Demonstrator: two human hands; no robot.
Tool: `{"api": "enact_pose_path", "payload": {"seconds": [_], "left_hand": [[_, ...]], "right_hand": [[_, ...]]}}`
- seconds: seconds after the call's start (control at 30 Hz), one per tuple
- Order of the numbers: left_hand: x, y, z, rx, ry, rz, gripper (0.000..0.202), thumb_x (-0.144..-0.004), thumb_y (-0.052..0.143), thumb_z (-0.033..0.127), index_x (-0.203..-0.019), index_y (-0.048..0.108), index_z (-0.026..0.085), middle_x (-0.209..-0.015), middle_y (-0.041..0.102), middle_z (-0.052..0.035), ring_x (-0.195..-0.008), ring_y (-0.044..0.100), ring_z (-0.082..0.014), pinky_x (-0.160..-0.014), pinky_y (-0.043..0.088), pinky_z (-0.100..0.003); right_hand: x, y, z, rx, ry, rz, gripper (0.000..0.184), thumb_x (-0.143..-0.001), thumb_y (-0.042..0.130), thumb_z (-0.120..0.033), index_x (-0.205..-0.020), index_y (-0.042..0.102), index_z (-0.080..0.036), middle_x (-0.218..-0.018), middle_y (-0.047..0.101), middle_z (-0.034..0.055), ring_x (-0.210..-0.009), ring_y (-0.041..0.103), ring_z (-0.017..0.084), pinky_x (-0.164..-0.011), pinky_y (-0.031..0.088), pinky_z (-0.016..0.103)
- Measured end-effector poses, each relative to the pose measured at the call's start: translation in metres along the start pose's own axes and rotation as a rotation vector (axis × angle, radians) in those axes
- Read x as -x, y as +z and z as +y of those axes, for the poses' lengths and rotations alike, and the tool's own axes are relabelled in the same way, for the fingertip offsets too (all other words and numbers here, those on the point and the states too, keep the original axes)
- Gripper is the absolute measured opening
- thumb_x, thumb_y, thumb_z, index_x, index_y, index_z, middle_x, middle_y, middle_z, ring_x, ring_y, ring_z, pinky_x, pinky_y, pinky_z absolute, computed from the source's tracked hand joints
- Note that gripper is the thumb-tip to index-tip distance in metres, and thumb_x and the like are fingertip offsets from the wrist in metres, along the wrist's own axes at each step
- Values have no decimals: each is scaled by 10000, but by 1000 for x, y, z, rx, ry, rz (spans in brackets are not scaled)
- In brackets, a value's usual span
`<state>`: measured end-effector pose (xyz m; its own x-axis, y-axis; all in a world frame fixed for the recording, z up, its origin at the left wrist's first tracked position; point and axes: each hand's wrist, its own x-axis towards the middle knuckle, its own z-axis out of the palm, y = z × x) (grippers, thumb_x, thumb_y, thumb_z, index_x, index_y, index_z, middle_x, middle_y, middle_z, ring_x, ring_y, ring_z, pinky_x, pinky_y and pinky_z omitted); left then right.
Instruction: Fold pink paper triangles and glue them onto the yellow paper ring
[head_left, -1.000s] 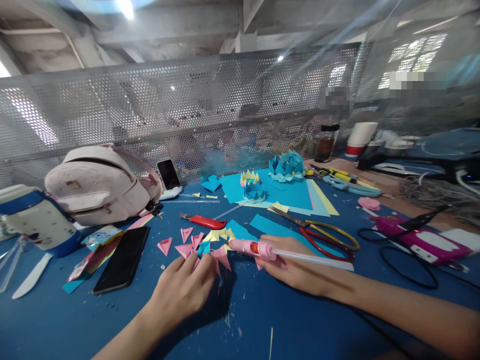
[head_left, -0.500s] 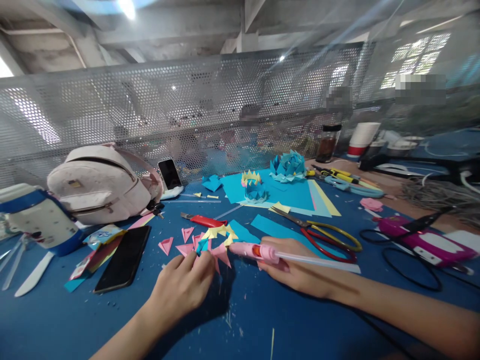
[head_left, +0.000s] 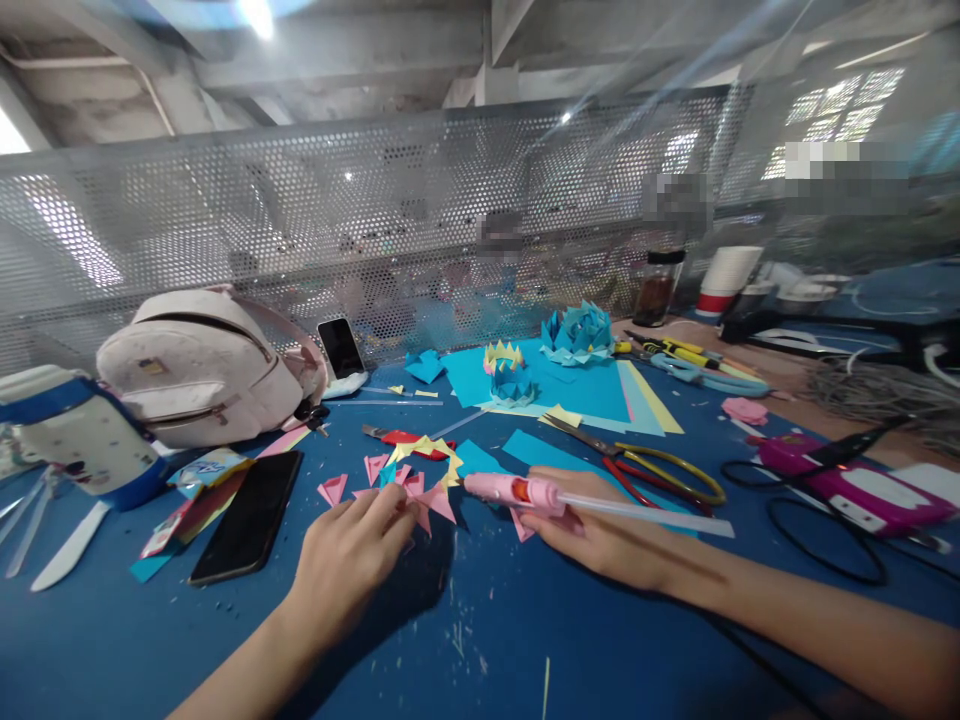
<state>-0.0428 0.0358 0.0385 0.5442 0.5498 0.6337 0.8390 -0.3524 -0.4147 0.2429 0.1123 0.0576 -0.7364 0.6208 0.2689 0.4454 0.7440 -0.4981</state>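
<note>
Paper piece (head_left: 429,492) pinched by left hand (head_left: 346,560); right hand (head_left: 609,540) grips glue gun (head_left: 511,490) alongside.

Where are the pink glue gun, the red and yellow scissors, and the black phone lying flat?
pink glue gun (head_left: 511,489): head view, on its barrel.
scissors (head_left: 574,432): head view, on the blades.
black phone (head_left: 247,515): head view, middle of its screen.
</note>
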Motion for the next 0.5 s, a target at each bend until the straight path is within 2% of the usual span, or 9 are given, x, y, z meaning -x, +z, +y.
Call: {"api": "enact_pose_path", "payload": {"seconds": [0.17,0.37,0.5], "left_hand": [[6,5,-11,180,-206,-19,307,-957,438,112,-913,713,242,-847,700,11,-469,544,-85,-419,346,-207],[10,7,-19,268,-291,-43,269,-931,492,121,-916,734,235,-881,697,0,-472,531,-64,-457,394,-179],[11,7,-19,326,-340,-40,264,-918,497,117,-902,734,232,-887,693,-9,-493,550,-75,-472,416,-182]], "right_hand": [[0,-4,1,-57,39,-34,334,-1008,439,-373,-834,659,-193,-816,641,30,-687,575,154,-605,420,264],[-3,-6,17,-34,49,110,280,-974,481,-419,-954,697,-242,-819,675,23,-695,594,191,-629,486,294],[-8,-10,33,77,131,219,310,-960,488,-460,-942,684,-220,-856,709,51,-770,646,222,-709,515,320]]}}
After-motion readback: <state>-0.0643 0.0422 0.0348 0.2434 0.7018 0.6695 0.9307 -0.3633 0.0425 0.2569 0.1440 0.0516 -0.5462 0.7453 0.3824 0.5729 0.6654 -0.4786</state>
